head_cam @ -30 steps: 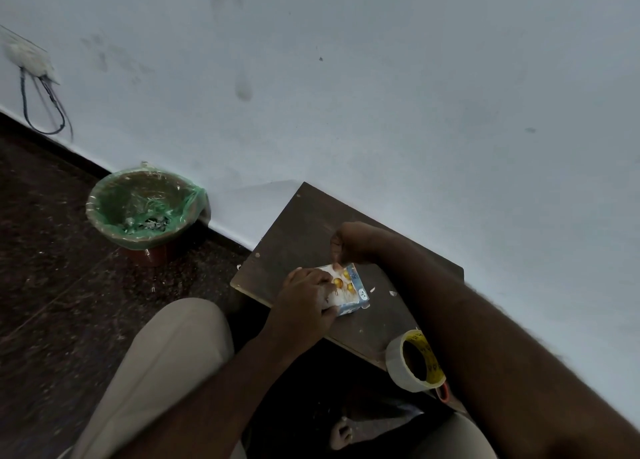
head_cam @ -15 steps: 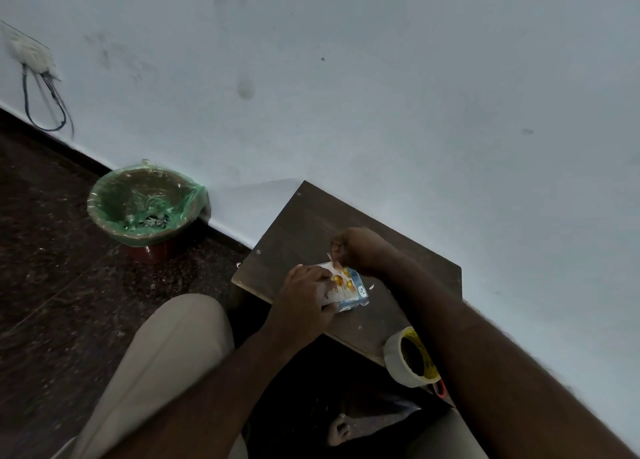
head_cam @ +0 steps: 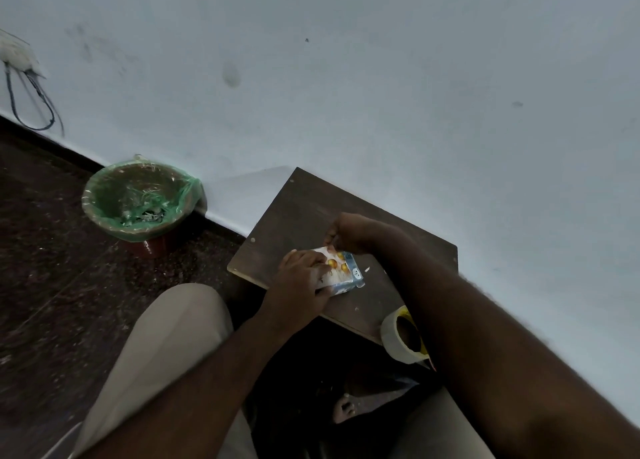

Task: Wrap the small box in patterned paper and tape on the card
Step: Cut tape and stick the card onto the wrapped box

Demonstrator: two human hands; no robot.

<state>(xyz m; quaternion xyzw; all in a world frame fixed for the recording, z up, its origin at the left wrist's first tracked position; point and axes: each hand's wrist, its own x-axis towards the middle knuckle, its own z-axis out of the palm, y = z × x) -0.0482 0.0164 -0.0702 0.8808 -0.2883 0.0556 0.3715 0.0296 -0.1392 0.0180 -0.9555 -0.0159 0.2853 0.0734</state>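
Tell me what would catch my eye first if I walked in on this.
Both hands meet on a small box in bright orange-spotted paper, midway on a dark wooden board: the left hand holds it down and the right hand pinches at its far end. A roll of tape sits at the board's near right edge, and a green-lined bin stands on the floor to the left, by the wall.

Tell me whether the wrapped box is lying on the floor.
No, the wrapped box lies on the dark wooden board, gripped by the left hand, with the right hand pinching its far corner.
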